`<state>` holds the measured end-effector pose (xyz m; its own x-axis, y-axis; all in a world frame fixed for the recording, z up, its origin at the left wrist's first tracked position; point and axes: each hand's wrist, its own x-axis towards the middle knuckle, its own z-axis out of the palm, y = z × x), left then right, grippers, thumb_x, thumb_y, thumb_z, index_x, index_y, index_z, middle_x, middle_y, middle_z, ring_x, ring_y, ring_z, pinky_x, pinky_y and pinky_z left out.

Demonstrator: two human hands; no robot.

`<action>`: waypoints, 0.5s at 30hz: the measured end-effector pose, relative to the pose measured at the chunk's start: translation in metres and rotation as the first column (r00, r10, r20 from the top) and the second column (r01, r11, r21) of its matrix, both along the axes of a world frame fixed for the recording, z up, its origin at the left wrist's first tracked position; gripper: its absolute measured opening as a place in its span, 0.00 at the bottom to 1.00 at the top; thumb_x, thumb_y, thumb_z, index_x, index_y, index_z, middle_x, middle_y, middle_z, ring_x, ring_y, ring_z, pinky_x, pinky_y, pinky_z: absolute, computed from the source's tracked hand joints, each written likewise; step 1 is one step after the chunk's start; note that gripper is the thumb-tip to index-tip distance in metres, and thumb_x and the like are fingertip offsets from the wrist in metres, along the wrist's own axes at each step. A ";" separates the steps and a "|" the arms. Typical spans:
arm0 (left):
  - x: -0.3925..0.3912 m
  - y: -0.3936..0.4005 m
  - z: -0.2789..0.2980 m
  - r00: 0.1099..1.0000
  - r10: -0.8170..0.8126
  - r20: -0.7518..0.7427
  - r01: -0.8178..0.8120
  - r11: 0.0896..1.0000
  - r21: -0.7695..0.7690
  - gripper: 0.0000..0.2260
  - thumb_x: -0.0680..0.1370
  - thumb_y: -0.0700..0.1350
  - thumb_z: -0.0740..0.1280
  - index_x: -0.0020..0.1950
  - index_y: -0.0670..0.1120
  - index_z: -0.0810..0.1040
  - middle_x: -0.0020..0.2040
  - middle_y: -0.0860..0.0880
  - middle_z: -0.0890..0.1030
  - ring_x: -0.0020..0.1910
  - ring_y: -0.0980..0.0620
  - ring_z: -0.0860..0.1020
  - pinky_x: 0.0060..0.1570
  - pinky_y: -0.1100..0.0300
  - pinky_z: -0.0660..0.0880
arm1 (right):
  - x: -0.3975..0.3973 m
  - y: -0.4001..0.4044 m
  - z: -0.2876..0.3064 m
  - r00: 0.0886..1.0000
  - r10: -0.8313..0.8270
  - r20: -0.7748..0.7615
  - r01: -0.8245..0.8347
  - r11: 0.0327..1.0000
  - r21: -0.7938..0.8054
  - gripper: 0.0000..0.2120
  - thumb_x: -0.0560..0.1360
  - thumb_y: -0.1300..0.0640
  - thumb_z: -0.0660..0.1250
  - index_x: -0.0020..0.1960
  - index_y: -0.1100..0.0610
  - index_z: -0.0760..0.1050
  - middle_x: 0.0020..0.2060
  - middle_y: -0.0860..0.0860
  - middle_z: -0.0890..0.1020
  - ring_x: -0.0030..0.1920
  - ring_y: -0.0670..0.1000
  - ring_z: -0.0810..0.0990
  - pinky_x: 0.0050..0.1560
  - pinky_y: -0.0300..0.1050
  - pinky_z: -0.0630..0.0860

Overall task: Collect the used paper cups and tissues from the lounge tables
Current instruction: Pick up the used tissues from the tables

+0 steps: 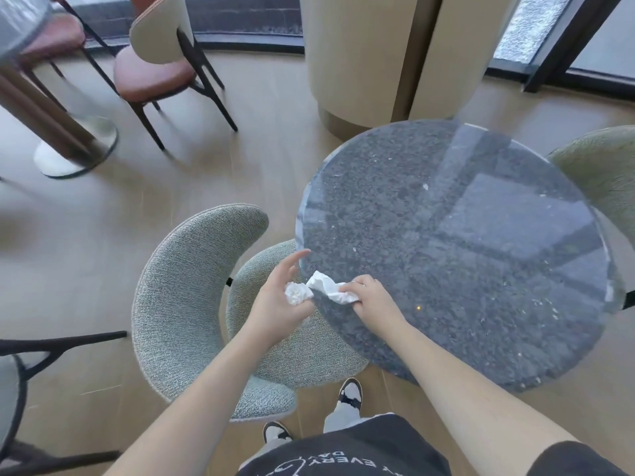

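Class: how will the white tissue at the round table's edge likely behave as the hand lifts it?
The tissue looks crumpled and thin, so probably floppy and very light. Its free end juts past the right hand, so it may droop. Being soft, it shouldn't roll or break.

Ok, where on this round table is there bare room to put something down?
Nearly all of the round table is bare, from the far rim by the pillar to the near rim. Only the near-left edge is crowded: right hand on a tissue, left hand cupping a crumpled tissue.

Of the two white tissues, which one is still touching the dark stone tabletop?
The flatter crumpled white tissue under the right hand, at the table's edge. The balled one sits in the left hand, off the table.
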<state>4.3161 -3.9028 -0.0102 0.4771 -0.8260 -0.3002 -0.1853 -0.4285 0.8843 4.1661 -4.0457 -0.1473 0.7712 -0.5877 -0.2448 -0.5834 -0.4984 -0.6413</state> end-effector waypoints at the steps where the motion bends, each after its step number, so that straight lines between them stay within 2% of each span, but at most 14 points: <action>1: 0.001 0.001 -0.001 1.000 0.003 0.003 -0.003 1.000 0.002 0.35 0.67 0.46 0.69 0.64 0.80 0.65 0.62 0.79 0.68 0.74 0.58 0.70 0.46 0.57 0.79 | 0.005 0.004 0.009 0.997 0.008 0.077 -0.011 0.999 0.039 0.20 0.75 0.70 0.64 0.62 0.55 0.81 0.59 0.56 0.74 0.58 0.56 0.74 0.58 0.42 0.69; 2: 0.003 0.003 -0.001 1.000 0.008 0.012 -0.008 1.000 0.007 0.37 0.68 0.43 0.68 0.65 0.80 0.65 0.63 0.77 0.68 0.72 0.60 0.71 0.46 0.58 0.78 | 0.012 0.009 0.019 0.990 0.007 0.138 -0.017 0.997 0.074 0.19 0.75 0.70 0.66 0.61 0.55 0.82 0.57 0.53 0.73 0.56 0.53 0.75 0.57 0.40 0.69; 3: 0.005 0.006 -0.002 1.000 0.016 0.026 -0.016 1.000 0.010 0.38 0.68 0.42 0.68 0.66 0.79 0.65 0.65 0.74 0.69 0.69 0.55 0.75 0.45 0.61 0.77 | 0.018 0.014 0.029 0.983 -0.003 0.185 -0.017 0.994 0.105 0.17 0.75 0.69 0.67 0.60 0.55 0.81 0.55 0.51 0.72 0.54 0.50 0.75 0.56 0.36 0.69; 4: 0.008 0.009 -0.004 0.999 0.028 0.034 -0.029 1.000 0.008 0.38 0.68 0.41 0.69 0.67 0.77 0.65 0.66 0.69 0.70 0.66 0.45 0.77 0.44 0.62 0.76 | 0.025 0.020 0.038 0.974 -0.015 0.224 -0.016 0.990 0.137 0.16 0.75 0.67 0.69 0.59 0.54 0.81 0.53 0.49 0.72 0.52 0.47 0.74 0.55 0.33 0.69; 5: 0.012 0.013 -0.005 0.998 0.044 0.033 -0.044 0.999 0.004 0.39 0.68 0.40 0.69 0.69 0.75 0.66 0.68 0.65 0.71 0.65 0.36 0.76 0.44 0.60 0.77 | 0.032 0.025 0.047 0.965 -0.027 0.261 -0.018 0.986 0.169 0.15 0.74 0.66 0.70 0.59 0.52 0.80 0.52 0.48 0.73 0.51 0.45 0.74 0.54 0.31 0.68; 7: 0.020 0.021 -0.004 0.998 0.066 0.015 -0.066 0.998 -0.004 0.39 0.69 0.38 0.72 0.73 0.70 0.66 0.72 0.57 0.71 0.67 0.29 0.73 0.56 0.45 0.78 | 0.046 0.037 0.064 0.946 -0.050 0.320 -0.030 0.970 0.240 0.15 0.74 0.62 0.73 0.57 0.49 0.77 0.51 0.46 0.77 0.51 0.43 0.76 0.54 0.32 0.70; 8: 0.024 0.026 -0.003 0.998 0.064 0.016 -0.064 0.998 -0.008 0.40 0.70 0.37 0.73 0.74 0.68 0.66 0.73 0.55 0.71 0.68 0.30 0.72 0.61 0.41 0.76 | 0.051 0.043 0.071 0.941 -0.059 0.333 -0.039 0.959 0.279 0.16 0.73 0.61 0.73 0.56 0.47 0.76 0.51 0.44 0.78 0.51 0.41 0.77 0.53 0.31 0.70; 10: 0.029 0.035 0.000 0.998 0.051 0.022 -0.051 0.999 -0.018 0.41 0.72 0.35 0.73 0.75 0.69 0.64 0.76 0.53 0.69 0.69 0.36 0.74 0.62 0.44 0.77 | 0.061 0.054 0.082 0.943 -0.059 0.327 -0.053 0.945 0.323 0.17 0.73 0.60 0.73 0.54 0.44 0.72 0.49 0.39 0.78 0.49 0.33 0.76 0.49 0.26 0.68; 11: 0.032 0.040 0.002 0.999 0.052 0.005 -0.052 0.998 -0.024 0.42 0.71 0.35 0.73 0.75 0.70 0.64 0.76 0.51 0.69 0.66 0.42 0.78 0.56 0.51 0.80 | 0.065 0.058 0.086 0.946 -0.054 0.320 -0.058 0.942 0.330 0.17 0.72 0.60 0.74 0.53 0.44 0.72 0.47 0.38 0.78 0.46 0.31 0.75 0.46 0.25 0.68; 13: 0.036 0.051 0.004 0.998 0.057 -0.038 -0.058 0.998 -0.035 0.44 0.70 0.34 0.71 0.74 0.73 0.63 0.73 0.50 0.71 0.47 0.55 0.83 0.40 0.59 0.80 | 0.072 0.066 0.092 0.946 -0.056 0.319 -0.062 0.935 0.348 0.17 0.71 0.61 0.74 0.52 0.46 0.72 0.44 0.38 0.78 0.41 0.30 0.75 0.42 0.26 0.68; 14: 0.038 0.057 0.005 0.997 0.064 -0.051 -0.066 0.997 -0.040 0.44 0.69 0.34 0.71 0.74 0.73 0.63 0.72 0.53 0.72 0.40 0.57 0.82 0.36 0.57 0.80 | 0.074 0.069 0.095 0.946 -0.057 0.320 -0.066 0.930 0.362 0.16 0.71 0.61 0.75 0.52 0.46 0.72 0.42 0.38 0.78 0.40 0.31 0.75 0.41 0.27 0.68; 15: 0.040 0.063 0.006 0.995 0.074 -0.062 -0.077 0.996 -0.044 0.44 0.69 0.35 0.70 0.74 0.73 0.64 0.70 0.56 0.73 0.40 0.55 0.80 0.37 0.51 0.81 | 0.077 0.073 0.097 0.947 -0.054 0.318 -0.075 0.923 0.378 0.16 0.71 0.61 0.75 0.51 0.47 0.73 0.40 0.37 0.79 0.39 0.31 0.75 0.41 0.27 0.69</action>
